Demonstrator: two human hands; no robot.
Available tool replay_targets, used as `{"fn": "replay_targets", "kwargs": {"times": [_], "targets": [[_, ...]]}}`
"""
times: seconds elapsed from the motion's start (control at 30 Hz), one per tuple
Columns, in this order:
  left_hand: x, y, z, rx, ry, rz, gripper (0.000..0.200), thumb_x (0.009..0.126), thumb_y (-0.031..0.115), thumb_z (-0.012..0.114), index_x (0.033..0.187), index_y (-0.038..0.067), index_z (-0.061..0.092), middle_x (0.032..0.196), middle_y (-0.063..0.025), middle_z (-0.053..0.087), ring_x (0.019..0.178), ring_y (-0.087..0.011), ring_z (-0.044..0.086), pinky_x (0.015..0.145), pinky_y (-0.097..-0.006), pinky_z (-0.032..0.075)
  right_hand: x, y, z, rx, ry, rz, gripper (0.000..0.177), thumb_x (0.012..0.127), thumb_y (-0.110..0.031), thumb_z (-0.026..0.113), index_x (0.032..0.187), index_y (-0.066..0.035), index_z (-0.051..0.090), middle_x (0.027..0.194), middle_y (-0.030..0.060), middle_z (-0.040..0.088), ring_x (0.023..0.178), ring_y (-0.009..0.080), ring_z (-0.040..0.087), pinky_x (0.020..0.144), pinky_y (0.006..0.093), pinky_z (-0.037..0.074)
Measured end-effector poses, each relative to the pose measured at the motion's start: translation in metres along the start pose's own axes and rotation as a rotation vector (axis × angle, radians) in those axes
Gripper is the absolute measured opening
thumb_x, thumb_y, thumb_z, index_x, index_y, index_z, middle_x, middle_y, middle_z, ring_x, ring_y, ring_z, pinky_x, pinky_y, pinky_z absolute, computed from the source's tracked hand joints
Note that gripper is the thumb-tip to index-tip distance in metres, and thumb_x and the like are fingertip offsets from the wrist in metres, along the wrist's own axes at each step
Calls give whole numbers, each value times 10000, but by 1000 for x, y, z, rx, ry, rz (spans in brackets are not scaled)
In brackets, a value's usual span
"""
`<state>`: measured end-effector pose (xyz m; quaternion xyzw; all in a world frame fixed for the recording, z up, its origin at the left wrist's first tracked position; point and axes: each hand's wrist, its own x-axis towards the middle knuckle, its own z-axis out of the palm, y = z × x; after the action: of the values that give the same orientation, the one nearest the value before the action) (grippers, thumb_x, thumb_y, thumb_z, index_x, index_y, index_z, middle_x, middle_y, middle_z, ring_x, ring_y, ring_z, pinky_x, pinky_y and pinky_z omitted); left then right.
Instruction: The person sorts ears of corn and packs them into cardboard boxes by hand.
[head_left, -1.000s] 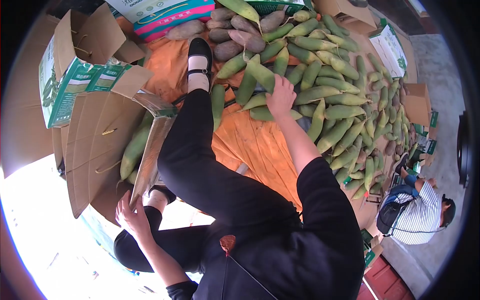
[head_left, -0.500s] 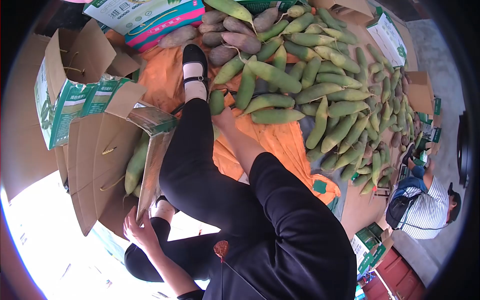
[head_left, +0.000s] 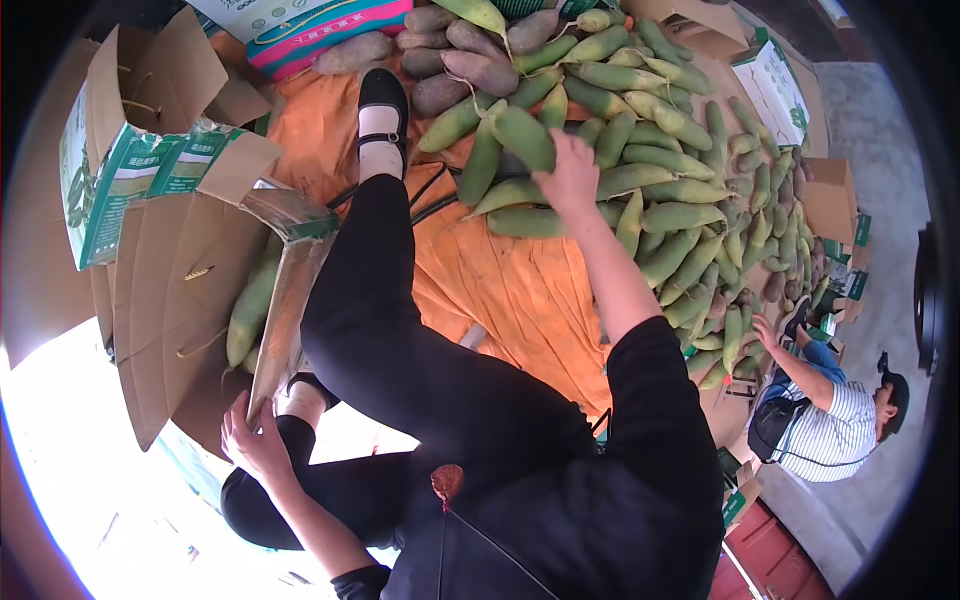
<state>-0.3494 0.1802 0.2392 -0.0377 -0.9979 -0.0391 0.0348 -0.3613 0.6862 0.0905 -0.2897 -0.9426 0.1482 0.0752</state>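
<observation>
My right hand is closed around the near end of a green radish lying on top of the pile. Other green radishes lie close around it, with several dull purple ones past my foot. At lower left, my left hand grips the edge of a cardboard flap on an open carton. Inside that carton, a green radish shows between the flap and the wall; the rest of its contents is hidden.
An orange sheet lies under the radishes and my outstretched leg. Another open carton stands at upper left, and a printed box at the top. A person in a striped shirt works at the far right, one hand at the pile.
My right hand has moved up and right, from beside a short green radish onto the one it grips. That short radish no longer shows there. My left hand stays on the flap.
</observation>
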Motion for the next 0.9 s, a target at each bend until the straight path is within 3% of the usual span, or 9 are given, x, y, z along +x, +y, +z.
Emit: {"fn": "replay_targets", "kwargs": {"times": [0.13,0.2,0.23,0.3,0.43,0.6,0.8,0.9], "targets": [[-1,3,0,3,0,-25,265,729,153,707,962,42,645,881,-93,652,812,-288,621,744,-404,473,6,6,6,11,127,-163,431,716,-138,691,1125,-108,559,1087,114,566,1039,302,532,815,445,461],[-1,2,0,-9,9,-20,259,729,156,709,957,49,646,880,-88,653,814,-288,621,748,-402,473,-8,16,46,-28,-244,-272,319,767,-121,627,1082,-111,577,1063,88,580,1028,280,537,808,429,461],[-1,3,-1,-3,12,-28,259,729,156,709,957,49,646,880,-88,653,814,-288,621,748,-402,473,-14,14,57,-23,-247,-281,319,767,-121,627,1082,-111,577,1063,88,580,1028,280,537,808,429,461],[0,5,-3,-42,11,-10,257,729,157,710,957,55,646,886,-86,655,818,-286,622,754,-401,473,-23,8,82,-308,-397,-372,231,823,-124,543,1049,-114,587,1054,65,591,1025,243,546,797,418,466],[2,7,-5,-14,-7,-40,247,719,137,698,953,72,656,898,-94,657,845,-298,625,769,-398,482,-23,21,118,-430,-425,-381,208,878,-152,455,1038,-127,585,1056,42,582,1043,201,543,802,406,467],[4,13,-12,20,-73,-173,327,693,212,733,985,81,663,986,-79,648,980,-271,586,915,-403,392,-16,8,108,-576,-434,-504,180,874,-167,478,1017,-148,586,1014,26,551,1009,207,545,801,402,469],[5,11,-18,-24,-61,-149,314,709,219,719,979,74,652,981,-67,645,988,-254,578,916,-408,378,-30,15,85,-590,-434,-541,242,822,-126,545,1062,-155,538,1031,32,544,1018,224,536,782,420,458],[4,9,-20,-32,-56,-144,320,693,213,727,973,74,656,948,-66,644,955,-260,579,895,-411,382,-41,19,57,-479,-411,-527,399,749,-75,634,1121,-137,503,1103,68,551,1065,250,528,831,438,440]]}}
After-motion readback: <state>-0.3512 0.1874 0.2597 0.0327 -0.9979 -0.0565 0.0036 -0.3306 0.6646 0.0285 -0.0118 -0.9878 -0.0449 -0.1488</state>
